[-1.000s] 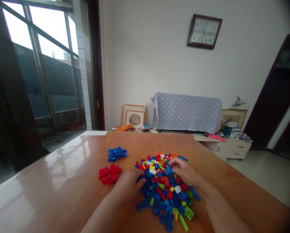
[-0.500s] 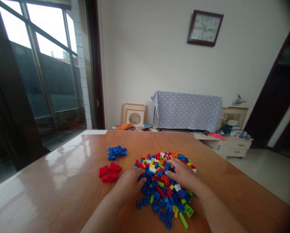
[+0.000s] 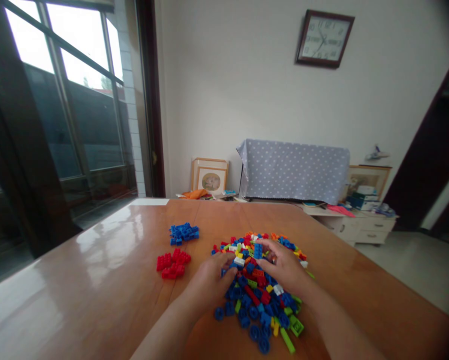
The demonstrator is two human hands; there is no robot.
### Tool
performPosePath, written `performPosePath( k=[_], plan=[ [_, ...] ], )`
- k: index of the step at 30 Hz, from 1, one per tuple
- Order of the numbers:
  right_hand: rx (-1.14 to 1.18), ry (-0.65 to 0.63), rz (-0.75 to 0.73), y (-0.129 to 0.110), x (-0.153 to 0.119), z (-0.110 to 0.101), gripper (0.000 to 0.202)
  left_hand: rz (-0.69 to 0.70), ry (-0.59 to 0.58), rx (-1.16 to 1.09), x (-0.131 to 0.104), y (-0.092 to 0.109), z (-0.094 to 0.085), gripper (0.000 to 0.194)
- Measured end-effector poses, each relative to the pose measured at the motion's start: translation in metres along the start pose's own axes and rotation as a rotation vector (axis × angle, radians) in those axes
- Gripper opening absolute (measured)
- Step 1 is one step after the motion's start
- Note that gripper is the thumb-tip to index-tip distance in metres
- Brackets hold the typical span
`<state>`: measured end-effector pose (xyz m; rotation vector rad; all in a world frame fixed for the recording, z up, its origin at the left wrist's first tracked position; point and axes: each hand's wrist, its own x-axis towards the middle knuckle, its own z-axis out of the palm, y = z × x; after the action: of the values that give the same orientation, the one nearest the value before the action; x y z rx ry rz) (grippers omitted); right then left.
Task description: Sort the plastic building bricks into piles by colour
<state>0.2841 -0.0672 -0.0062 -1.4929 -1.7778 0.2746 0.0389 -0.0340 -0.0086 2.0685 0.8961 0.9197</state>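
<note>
From my head camera: both my hands rest on a mixed pile of coloured bricks (image 3: 260, 295) on the wooden table (image 3: 96, 290). My left hand (image 3: 211, 280) lies curled on the pile's left edge; I cannot tell if it grips anything. My right hand (image 3: 284, 267) pinches a blue brick (image 3: 258, 250) at the pile's top. Left of the pile sit a red brick group (image 3: 172, 263) and a blue brick group (image 3: 183, 233).
</note>
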Motion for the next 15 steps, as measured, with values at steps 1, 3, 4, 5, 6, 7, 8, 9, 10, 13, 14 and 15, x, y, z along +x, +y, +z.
performPosePath(
  k=[1, 3, 4, 5, 6, 7, 8, 9, 10, 13, 14, 15],
  plan=[
    [0.016, -0.006, -0.022, -0.008, -0.002, 0.001, 0.050, -0.028, -0.003, -0.106, 0.001, 0.002, 0.005, 0.040],
    [0.041, -0.038, -0.075, -0.025, -0.006, 0.004, 0.050, -0.067, -0.019, -0.303, 0.003, 0.005, 0.013, 0.048],
    [0.051, -0.059, -0.105, -0.033, -0.008, 0.006, 0.051, -0.071, -0.026, -0.378, 0.003, 0.006, 0.016, 0.051],
    [0.060, -0.082, -0.135, -0.040, -0.010, 0.007, 0.051, -0.068, -0.033, -0.435, 0.004, 0.007, 0.019, 0.051],
    [0.068, -0.102, -0.161, -0.046, -0.011, 0.008, 0.051, -0.062, -0.040, -0.475, 0.005, 0.007, 0.020, 0.049],
    [0.075, -0.118, -0.178, -0.051, -0.012, 0.010, 0.051, -0.054, -0.050, -0.506, 0.005, 0.008, 0.020, 0.045],
    [0.082, -0.131, -0.182, -0.055, -0.013, 0.010, 0.052, -0.051, -0.058, -0.534, 0.005, 0.009, 0.020, 0.039],
    [0.091, -0.143, -0.171, -0.057, -0.014, 0.011, 0.052, -0.054, -0.063, -0.562, 0.005, 0.010, 0.019, 0.035],
    [0.100, -0.151, -0.147, -0.058, -0.014, 0.012, 0.053, -0.065, -0.065, -0.587, 0.004, 0.011, 0.017, 0.033],
    [0.125, -0.116, -0.050, -0.052, -0.013, 0.012, 0.047, -0.132, -0.058, -0.632, 0.002, 0.016, 0.012, 0.036],
    [0.140, -0.085, -0.022, -0.048, -0.012, 0.011, 0.041, -0.160, -0.053, -0.635, 0.002, 0.017, 0.011, 0.039],
    [0.163, -0.048, 0.007, -0.044, -0.011, 0.008, 0.036, -0.190, -0.049, -0.636, 0.001, 0.018, 0.009, 0.041]
  ],
)
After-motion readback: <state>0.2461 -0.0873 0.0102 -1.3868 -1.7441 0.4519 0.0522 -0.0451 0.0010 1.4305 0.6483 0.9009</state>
